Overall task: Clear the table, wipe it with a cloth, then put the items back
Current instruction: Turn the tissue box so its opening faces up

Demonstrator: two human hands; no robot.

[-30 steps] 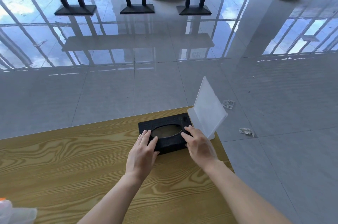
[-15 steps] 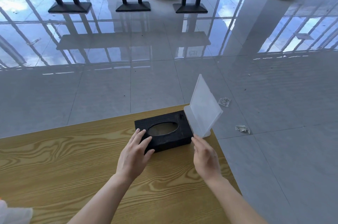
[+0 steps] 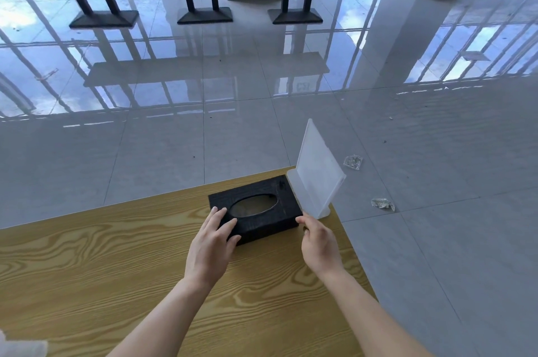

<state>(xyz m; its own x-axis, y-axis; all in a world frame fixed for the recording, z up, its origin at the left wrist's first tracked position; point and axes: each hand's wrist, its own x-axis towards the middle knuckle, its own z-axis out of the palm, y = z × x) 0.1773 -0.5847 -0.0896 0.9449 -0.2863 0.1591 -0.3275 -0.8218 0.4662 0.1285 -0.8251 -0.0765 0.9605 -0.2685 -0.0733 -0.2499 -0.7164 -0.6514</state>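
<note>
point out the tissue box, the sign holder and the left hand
tissue box point(image 3: 279, 218): head view, top face right of the oval opening
sign holder point(image 3: 318, 170): head view, middle of the upright clear panel
left hand point(image 3: 208, 251): head view, back of the hand

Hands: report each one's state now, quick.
Left hand: open, flat on the black tissue box.
Right hand: open, fingertips at the box's right end, holding nothing.

Brightness: bright daylight, even.
Source: windows along the far wall.
Glare: glossy grey tiled floor point(image 3: 180, 71) mirrors sky and window frames.
Shadows: soft, faint on the yellow wood-grain tabletop point(image 3: 87, 263).
Distortion: wide-angle bending at edges.
Blur: white object at the tabletop's near left corner, unfocused.
</note>
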